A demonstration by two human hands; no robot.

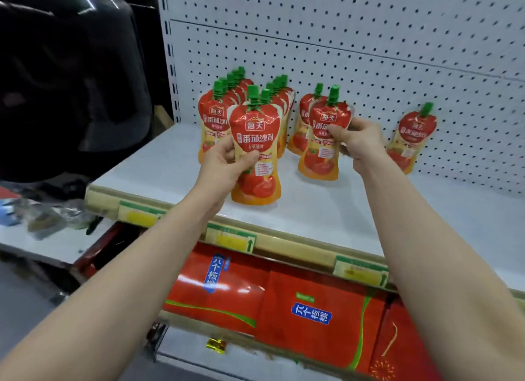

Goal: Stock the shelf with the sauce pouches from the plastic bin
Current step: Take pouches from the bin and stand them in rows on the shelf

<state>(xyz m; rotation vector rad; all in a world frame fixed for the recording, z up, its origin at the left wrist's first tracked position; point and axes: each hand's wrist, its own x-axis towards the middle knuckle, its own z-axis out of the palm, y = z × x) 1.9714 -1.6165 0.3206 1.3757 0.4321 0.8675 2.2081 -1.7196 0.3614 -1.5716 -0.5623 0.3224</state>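
Note:
My left hand [224,162] grips a red and orange sauce pouch [257,130] with a green cap, held upright near the front of the white shelf [326,207]. My right hand [359,140] holds a second pouch [322,153] by its upper right side, its base at the shelf surface. Two rows of several pouches [216,116] stand behind them at the back left. Another pouch [302,119] stands behind the right-hand one. A single pouch [410,139] leans against the pegboard on the right. The plastic bin is out of view.
A white pegboard back panel [369,54] rises behind the shelf. Price-tag strips [230,238] run along the shelf's front edge. Red gift boxes [309,304] fill the shelf below. A large dark object [65,76] looms at the left, with a cluttered white surface [42,238] under it.

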